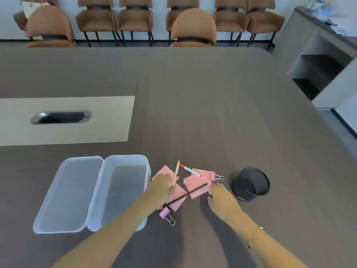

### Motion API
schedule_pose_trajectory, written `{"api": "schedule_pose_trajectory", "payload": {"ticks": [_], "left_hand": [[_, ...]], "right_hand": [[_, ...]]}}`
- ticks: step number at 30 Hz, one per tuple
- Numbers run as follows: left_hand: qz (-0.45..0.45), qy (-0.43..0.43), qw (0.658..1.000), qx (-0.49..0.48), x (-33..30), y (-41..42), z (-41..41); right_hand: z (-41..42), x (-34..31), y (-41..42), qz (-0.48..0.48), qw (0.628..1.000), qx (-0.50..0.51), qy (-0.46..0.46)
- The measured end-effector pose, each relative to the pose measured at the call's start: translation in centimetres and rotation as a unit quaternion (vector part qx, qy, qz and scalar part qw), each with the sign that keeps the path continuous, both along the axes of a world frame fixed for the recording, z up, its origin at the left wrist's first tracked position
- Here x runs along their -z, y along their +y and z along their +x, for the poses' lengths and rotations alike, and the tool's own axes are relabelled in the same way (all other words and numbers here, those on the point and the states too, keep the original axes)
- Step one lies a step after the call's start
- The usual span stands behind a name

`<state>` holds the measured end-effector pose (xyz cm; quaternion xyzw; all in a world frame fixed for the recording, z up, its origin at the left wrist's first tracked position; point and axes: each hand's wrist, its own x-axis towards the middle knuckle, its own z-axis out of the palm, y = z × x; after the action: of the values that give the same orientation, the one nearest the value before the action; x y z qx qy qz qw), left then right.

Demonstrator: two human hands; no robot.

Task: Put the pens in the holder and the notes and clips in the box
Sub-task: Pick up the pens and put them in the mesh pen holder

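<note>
left hand (161, 187) grips a beige pen (176, 173) over pink notes (174, 198); right hand (220, 196) pinches something blue, unclear what. holder (251, 184) at three o'clock, empty box (123, 190) at nine.

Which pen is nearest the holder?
The blue pen, mostly hidden under the right hand, beside the black mesh holder. The red-capped, beige and black pens lie further left.

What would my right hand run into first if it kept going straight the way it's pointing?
Probably the pink binder clip on the pink notes, just ahead of the right hand; the black mesh holder sits off to its side. Depth is uncertain.
</note>
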<state>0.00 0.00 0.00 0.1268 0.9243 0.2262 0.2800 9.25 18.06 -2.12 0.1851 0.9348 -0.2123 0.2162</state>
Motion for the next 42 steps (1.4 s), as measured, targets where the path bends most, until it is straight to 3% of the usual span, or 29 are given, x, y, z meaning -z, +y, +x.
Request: {"api": "schedule_pose_trajectory", "payload": {"ticks": [2,7,14,22,25,30,35,42], "left_hand": [[-0.012,0.030,0.999,-0.034,1.7,1.2,-0.7],[-0.025,0.040,0.996,-0.081,5.4,3.2,-2.5],[0.005,0.021,0.997,-0.071,6.9,3.7,-2.4],[0.023,-0.011,0.996,-0.087,5.4,3.9,-2.1],[0.005,0.035,0.999,-0.032,4.5,3.8,-0.9],[-0.096,0.041,0.990,0.096,5.4,3.7,2.7],[-0.097,0.140,0.978,0.117,6.9,4.4,3.4],[-0.123,0.165,0.970,0.131,7.4,5.2,3.3]], "right_hand": [[-0.3,1.5,0.0,0.029,0.998,0.064,-0.005],[-0.5,4.5,0.8,-0.009,0.980,0.199,-0.028],[-1.4,5.2,1.9,-0.055,0.968,0.244,-0.009],[-1.3,3.5,2.7,-0.098,0.975,0.200,-0.006],[-1.9,2.5,3.2,-0.091,0.978,0.185,0.028],[-5.1,1.7,4.1,-0.071,0.989,0.118,0.062],[-9.8,1.7,3.3,-0.066,0.995,0.048,0.056],[-12.3,3.1,0.7,-0.041,0.998,-0.049,0.014]]}}
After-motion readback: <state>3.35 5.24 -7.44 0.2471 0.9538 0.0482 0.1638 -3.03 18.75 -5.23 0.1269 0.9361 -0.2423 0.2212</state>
